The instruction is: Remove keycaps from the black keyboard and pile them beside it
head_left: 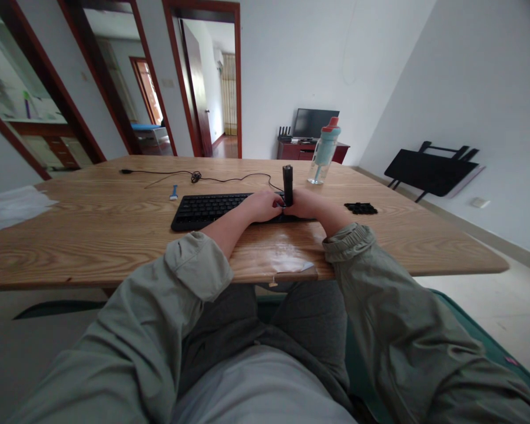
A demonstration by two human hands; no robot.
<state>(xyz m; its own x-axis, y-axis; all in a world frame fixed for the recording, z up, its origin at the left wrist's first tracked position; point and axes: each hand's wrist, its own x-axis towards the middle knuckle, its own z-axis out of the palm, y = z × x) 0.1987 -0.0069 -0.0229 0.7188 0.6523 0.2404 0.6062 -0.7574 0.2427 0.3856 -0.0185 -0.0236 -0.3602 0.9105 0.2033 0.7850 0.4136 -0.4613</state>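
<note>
A black keyboard (207, 210) lies on the wooden table (115, 235) in front of me. My left hand (262, 206) rests on its right part with the fingers curled toward a dark upright cylinder (287, 179). My right hand (304, 204) is closed around the base of that cylinder, which stands upright at the keyboard's right end. What the left fingertips pinch is too small to make out. A small heap of black keycaps (361, 208) lies on the table to the right of my right hand.
A clear bottle with a teal and orange cap (324, 152) stands behind the hands. A black cable (194, 175) and a small blue tool (174, 192) lie beyond the keyboard. White paper (13, 206) sits at the far left. A folded black table (430, 171) leans on the right wall.
</note>
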